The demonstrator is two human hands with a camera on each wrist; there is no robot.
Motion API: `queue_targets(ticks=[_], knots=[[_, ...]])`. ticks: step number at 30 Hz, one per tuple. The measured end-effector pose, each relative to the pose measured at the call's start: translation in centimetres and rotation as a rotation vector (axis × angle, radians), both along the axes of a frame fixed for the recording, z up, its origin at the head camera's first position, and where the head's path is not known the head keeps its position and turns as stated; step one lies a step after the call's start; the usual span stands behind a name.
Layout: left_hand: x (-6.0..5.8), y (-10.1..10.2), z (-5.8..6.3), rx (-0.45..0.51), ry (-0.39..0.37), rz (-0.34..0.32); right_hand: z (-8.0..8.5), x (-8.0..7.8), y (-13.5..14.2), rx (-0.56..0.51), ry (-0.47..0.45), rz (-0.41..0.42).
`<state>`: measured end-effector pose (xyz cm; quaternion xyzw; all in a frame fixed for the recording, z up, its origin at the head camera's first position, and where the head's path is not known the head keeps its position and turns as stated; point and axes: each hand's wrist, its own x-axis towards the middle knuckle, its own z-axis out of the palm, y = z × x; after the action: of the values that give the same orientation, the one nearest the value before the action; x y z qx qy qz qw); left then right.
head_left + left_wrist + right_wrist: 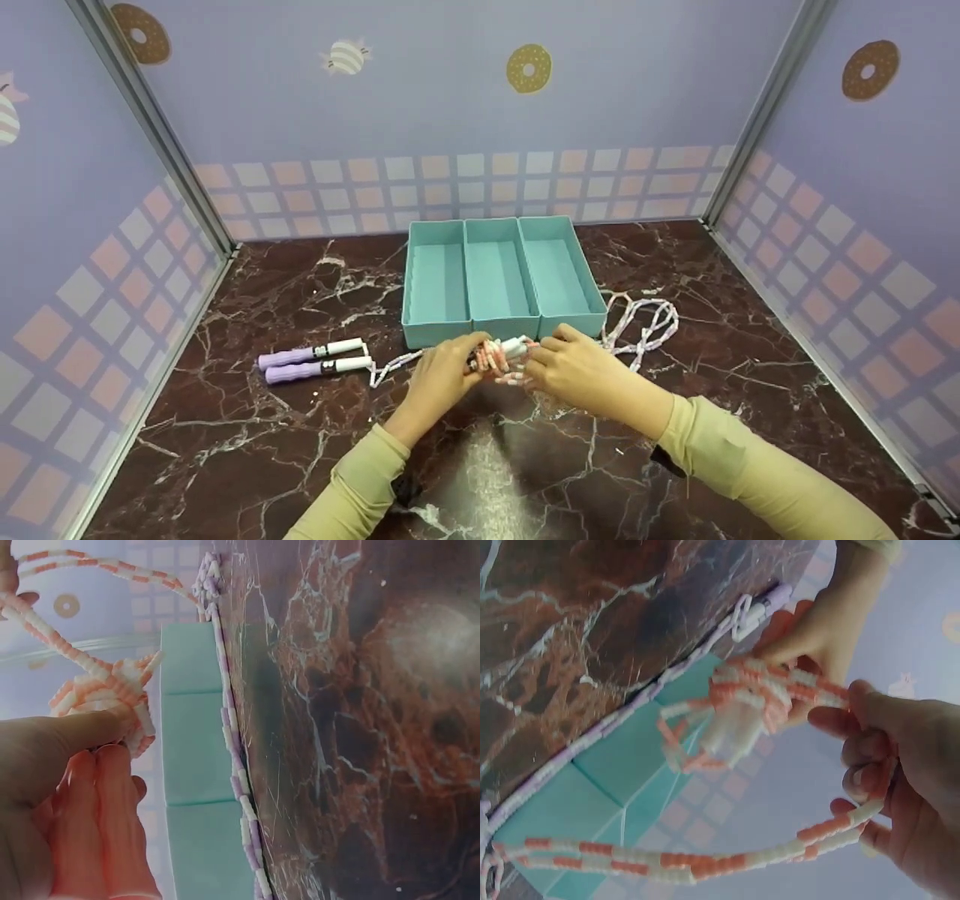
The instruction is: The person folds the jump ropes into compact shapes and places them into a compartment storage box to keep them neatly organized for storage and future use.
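An orange-and-white beaded jump rope [493, 358] is between the two hands, just in front of a teal box. My left hand [441, 376] grips its two orange handles [97, 829], which lie side by side in the left wrist view. Cord is wound in a bundle [748, 694] around the white ends of the handles. With thumb and fingers, my right hand [576, 369] pinches the doubled cord to the right of the bundle. A further doubled length of cord [705, 864] hangs from the right hand in the right wrist view.
The teal box [505, 327] has three compartments and stands behind the hands. A second jump rope with purple handles [300, 369] lies on the dark marbled table [247, 450]. Its cord runs along the box's front to loops [649, 324] at the right. Patterned walls enclose the table.
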<state>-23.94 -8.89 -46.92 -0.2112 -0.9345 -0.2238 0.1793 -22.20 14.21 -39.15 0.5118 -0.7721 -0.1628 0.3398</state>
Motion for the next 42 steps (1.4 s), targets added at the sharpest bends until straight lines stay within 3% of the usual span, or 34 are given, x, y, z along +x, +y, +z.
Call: queue_targets(ticks=[4,7,17,23,27,33,37,42], knots=[[0.4,0.5,-0.2,-0.054,0.004,-0.071,0.7,-0.8,0.2,-0.017,-0.061,0.031],[0.6,0.7,-0.2,-0.093,0.018,-0.135,1.2,-1.4,0.3,-0.034,-0.181,0.050],[1.6,1.0,-0.2,-0.175,0.016,-0.324,1.7,-4.4,0.8,-0.093,-0.770,0.104],[1.7,0.7,-0.2,-0.148,0.051,-0.419,1.0,-6.2,1.1,-0.169,-1.118,0.146],[1.7,0.5,0.1,-0.079,0.062,-0.463,0.2,-7.1,1.3,-0.233,-1.314,0.127],[1.8,0.4,0.3,0.146,0.050,-0.495,-1.5,-7.9,1.2,-0.408,-1.605,0.164],[1.7,0.4,0.3,0.280,0.057,-0.496,-3.0,-8.0,1.0,-0.550,-1.645,0.201],[1.5,0.3,0.1,0.407,0.071,-0.443,-5.0,-8.0,0.7,-0.722,-1.672,0.244]])
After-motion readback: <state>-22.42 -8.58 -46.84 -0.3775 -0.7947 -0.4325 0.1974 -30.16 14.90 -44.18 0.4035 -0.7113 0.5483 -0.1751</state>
